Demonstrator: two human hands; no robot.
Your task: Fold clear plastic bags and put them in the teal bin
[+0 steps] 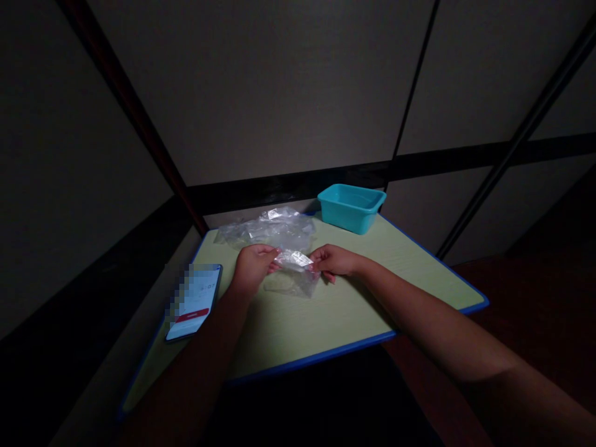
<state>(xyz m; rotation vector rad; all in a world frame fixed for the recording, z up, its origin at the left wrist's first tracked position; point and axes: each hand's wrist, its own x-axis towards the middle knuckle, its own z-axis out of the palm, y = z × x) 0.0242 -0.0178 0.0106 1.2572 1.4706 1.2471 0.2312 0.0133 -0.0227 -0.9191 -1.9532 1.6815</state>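
Observation:
A small clear plastic bag (pixel 298 279) is stretched between my two hands over the middle of the table. My left hand (pixel 255 267) pinches its upper left corner, and my right hand (pixel 333 259) pinches the upper right one. The bag's top edge shines, while its lower part hangs down near the tabletop. Just behind my hands lies a crumpled heap of clear plastic (pixel 279 228). Whether anything is inside the bag I cannot tell.
The pale table (pixel 419 273) has a blue rim. A turquoise plastic basket (pixel 349 214) stands at its back right. On the left side lies a phone (pixel 198 304) with a lit screen. Cabinet-like panels (pixel 288 93) rise close behind the table.

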